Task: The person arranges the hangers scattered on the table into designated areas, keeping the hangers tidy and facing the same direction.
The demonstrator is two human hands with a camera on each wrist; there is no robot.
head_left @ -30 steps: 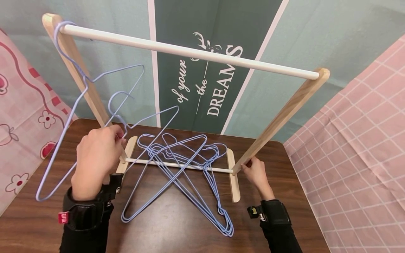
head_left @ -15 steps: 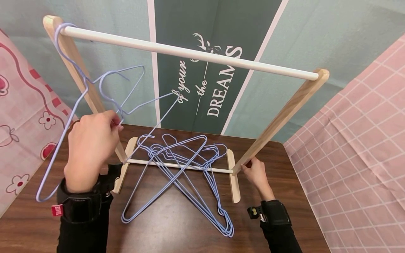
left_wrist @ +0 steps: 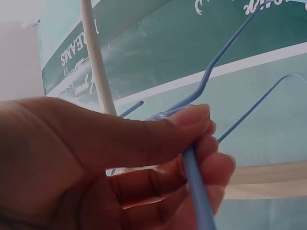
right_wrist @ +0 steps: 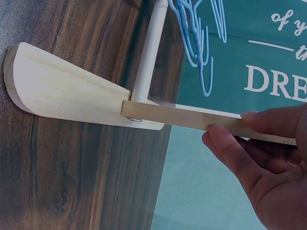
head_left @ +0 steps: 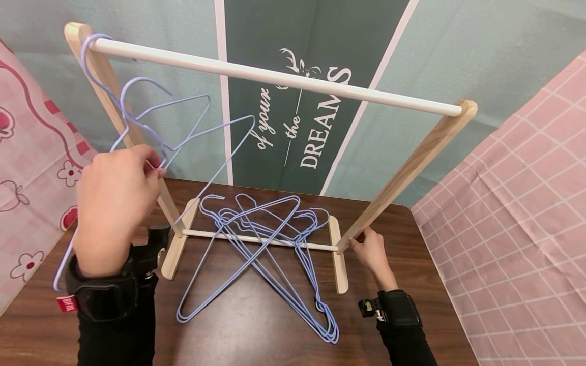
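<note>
My left hand (head_left: pixel 116 201) pinches a thin lavender-blue hanger (head_left: pixel 137 79) between thumb and fingers just below its neck. The hanger's hook stands up below the left end of the white rail (head_left: pixel 274 76). Close in the left wrist view, the wire (left_wrist: pixel 199 191) runs out under the thumb. Another hanger (head_left: pixel 83 53) hangs at the rail's left end, against the wooden upright, partly hidden by my left hand. Low on the right upright (head_left: pixel 403 178), my right hand (head_left: pixel 372 251) grips the wood, thumb and fingers on opposite sides in the right wrist view.
Several tangled blue hangers (head_left: pixel 299 238) lie over the lower white bar on the brown wooden table (head_left: pixel 247 335). The rack stands on wooden feet (head_left: pixel 340 274). A green and teal cloth with lettering hangs behind, with pink cloths at both sides.
My left hand has risen and moved left with the hanger, bringing its hook up closer to the rail's left end. The right hand stays on the upright.
</note>
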